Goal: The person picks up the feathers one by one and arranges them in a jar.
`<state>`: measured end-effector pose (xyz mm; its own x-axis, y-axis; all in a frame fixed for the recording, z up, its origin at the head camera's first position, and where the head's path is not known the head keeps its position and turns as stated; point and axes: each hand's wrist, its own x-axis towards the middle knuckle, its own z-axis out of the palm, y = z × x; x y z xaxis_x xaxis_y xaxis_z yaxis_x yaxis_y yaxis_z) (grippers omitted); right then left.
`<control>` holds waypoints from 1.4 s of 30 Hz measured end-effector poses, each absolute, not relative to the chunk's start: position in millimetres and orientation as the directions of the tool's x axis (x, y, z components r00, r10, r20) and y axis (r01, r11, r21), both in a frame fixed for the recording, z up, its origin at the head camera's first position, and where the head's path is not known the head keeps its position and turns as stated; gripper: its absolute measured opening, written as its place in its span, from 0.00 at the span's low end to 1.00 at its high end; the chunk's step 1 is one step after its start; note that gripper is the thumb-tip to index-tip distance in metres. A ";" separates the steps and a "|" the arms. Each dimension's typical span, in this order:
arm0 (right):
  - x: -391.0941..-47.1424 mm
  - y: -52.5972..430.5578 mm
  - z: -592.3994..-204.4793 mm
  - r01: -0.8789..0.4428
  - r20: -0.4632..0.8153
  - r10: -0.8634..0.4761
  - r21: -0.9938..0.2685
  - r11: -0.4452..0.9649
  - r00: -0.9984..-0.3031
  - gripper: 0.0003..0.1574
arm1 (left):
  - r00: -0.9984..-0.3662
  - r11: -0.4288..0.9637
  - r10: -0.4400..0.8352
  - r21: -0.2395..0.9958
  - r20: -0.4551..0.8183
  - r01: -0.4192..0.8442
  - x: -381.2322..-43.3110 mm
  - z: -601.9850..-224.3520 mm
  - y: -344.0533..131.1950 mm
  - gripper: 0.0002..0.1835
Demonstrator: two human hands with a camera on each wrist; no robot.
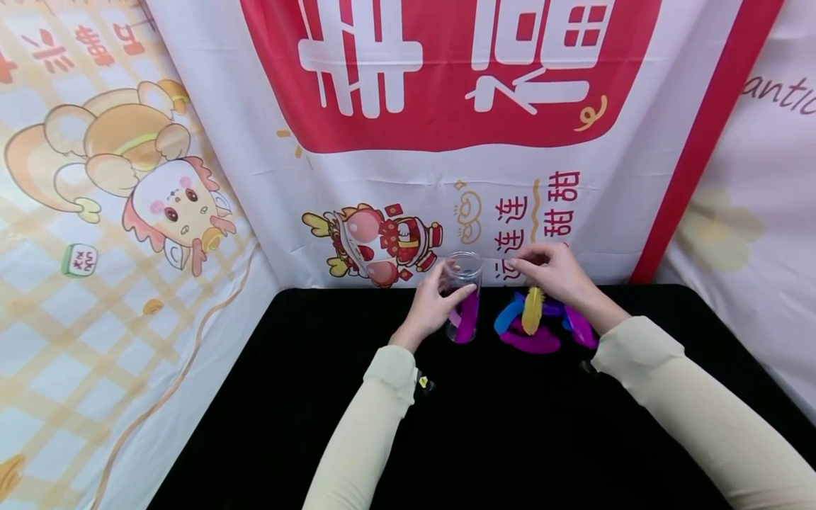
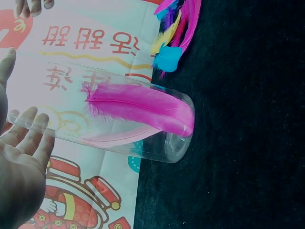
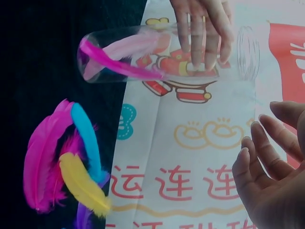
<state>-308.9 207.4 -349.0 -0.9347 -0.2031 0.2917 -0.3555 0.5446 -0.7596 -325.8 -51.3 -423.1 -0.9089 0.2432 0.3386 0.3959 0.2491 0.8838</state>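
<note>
A tall clear jar [image 1: 466, 263] stands upright near the back of the black table, and my left hand [image 1: 428, 306] grips its side, thumb in front. Inside it are a magenta feather [image 2: 143, 107] and a pale pink feather [image 2: 125, 137], both low in the jar. My right hand [image 1: 557, 273] is raised to the right of the jar's mouth, fingers loosely bent; in the right wrist view no feather shows between them. Below that hand lies a feather pile: a yellow feather [image 3: 83, 181], a blue feather [image 3: 86, 133], magenta feathers [image 3: 40, 162] and purple ones.
The black table [image 1: 510, 425] reaches back to a white curtain [image 1: 280, 177] with red print and a cartoon figure [image 1: 376, 244]. Another patterned cloth [image 1: 76, 283] hangs along the left side. A small dark object [image 1: 426, 384] shows beside the left cuff.
</note>
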 end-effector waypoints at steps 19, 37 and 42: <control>-306.5 245.6 -365.7 -0.266 0.196 -0.182 -0.779 0.568 -0.963 0.24 | -0.918 0.279 0.234 0.882 0.321 0.379 -327.5 -424.1 -51.9 0.35; -303.3 270.1 -381.0 -0.249 0.196 -0.154 -0.753 0.609 -0.969 0.23 | -0.926 0.292 0.223 0.885 0.306 0.363 -325.8 -423.1 -51.2 0.39; -304.8 277.5 -387.6 -0.246 0.206 -0.137 -0.729 0.639 -0.969 0.22 | -0.926 0.294 0.224 0.885 0.303 0.361 -325.3 -423.8 -51.5 0.38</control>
